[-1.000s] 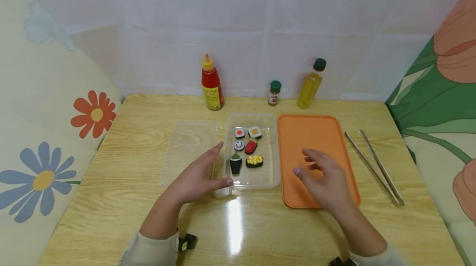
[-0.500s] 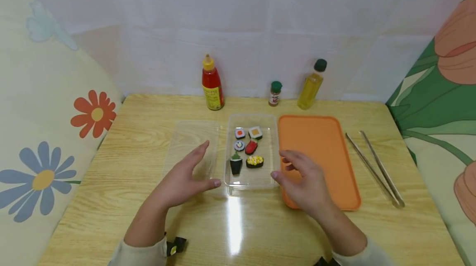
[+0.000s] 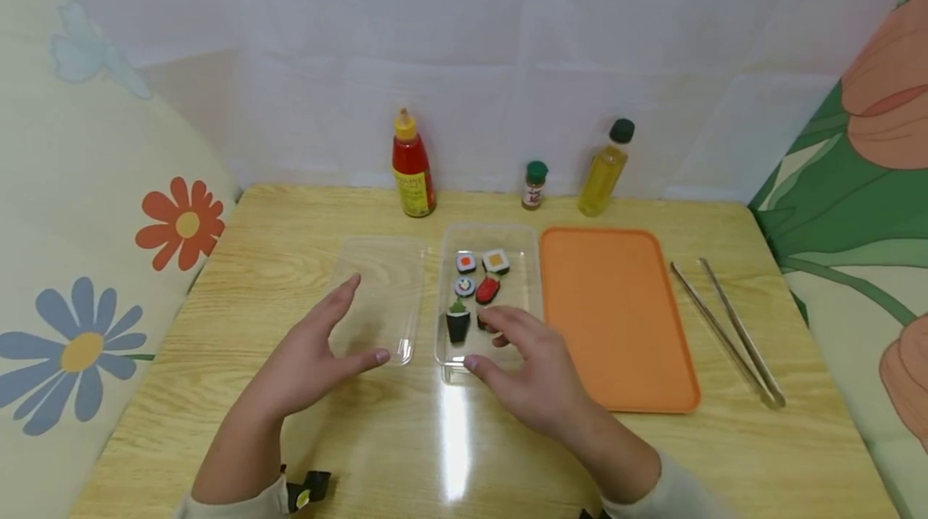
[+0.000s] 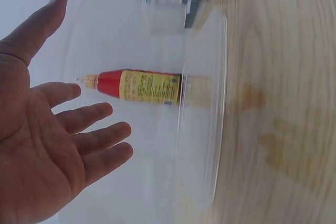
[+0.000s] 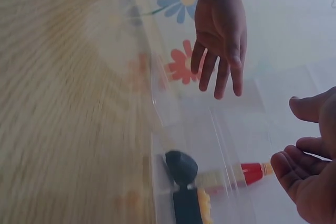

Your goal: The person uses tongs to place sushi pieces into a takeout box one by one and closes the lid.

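My left hand (image 3: 312, 358) hovers at the near left of a flat clear plastic lid (image 3: 380, 285), its fingers spread and holding nothing. A clear plastic container (image 3: 520, 285) stands right of the lid, with several toy sushi pieces (image 3: 487, 290) inside. My right hand (image 3: 536, 374) is over the container's near right part, fingers loosely bent and empty, hiding most of the yellow-topped sushi. In the left wrist view the container wall (image 4: 202, 145) shows beyond the open palm. The right wrist view shows the dark cone-shaped sushi (image 5: 181, 167) through the clear wall.
An orange tray (image 3: 619, 317) lies right of the container, with metal tongs (image 3: 732, 334) beyond it. Along the back stand a red sauce bottle (image 3: 413, 172), a small green-capped jar (image 3: 534, 184) and an oil bottle (image 3: 605, 172). A white cloth (image 3: 464, 60) hangs behind.
Both hands have moved left: the left from the container's edge to over the lid's near left, the right from above the orange tray to over the container. The sushi pieces stay in place.
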`<state>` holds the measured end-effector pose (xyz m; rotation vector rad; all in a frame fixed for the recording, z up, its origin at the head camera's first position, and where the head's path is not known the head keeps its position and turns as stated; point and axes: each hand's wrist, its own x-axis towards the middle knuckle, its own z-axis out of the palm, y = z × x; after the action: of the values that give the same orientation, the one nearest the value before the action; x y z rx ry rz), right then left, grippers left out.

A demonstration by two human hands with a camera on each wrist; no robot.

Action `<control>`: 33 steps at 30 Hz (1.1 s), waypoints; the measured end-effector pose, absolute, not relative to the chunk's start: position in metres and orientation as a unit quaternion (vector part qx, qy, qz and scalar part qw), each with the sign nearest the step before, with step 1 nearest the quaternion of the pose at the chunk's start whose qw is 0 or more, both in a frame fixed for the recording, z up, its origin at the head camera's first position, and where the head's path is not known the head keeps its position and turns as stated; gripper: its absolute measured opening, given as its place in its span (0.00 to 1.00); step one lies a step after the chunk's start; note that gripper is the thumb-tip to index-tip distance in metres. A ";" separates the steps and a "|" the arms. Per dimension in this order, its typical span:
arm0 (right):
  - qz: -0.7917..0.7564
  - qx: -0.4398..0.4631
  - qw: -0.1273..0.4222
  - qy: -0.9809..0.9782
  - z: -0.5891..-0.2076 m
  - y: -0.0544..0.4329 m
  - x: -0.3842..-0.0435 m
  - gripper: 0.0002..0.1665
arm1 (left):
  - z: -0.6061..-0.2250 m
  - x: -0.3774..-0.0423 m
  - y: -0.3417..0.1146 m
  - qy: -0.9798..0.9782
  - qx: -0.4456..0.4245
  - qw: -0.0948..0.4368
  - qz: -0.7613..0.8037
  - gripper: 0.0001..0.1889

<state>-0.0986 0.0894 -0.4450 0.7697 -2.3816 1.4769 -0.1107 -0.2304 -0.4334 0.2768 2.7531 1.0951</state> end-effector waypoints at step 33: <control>0.410 0.264 -0.120 -0.865 -0.478 -0.018 -0.081 0.55 | -0.452 -0.096 -0.282 0.928 -0.009 0.148 0.342 0.62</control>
<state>-0.0807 -0.0181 -0.4785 0.8983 -2.9457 1.3969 -0.0958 -0.2816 -0.4519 -0.0258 2.6689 0.9843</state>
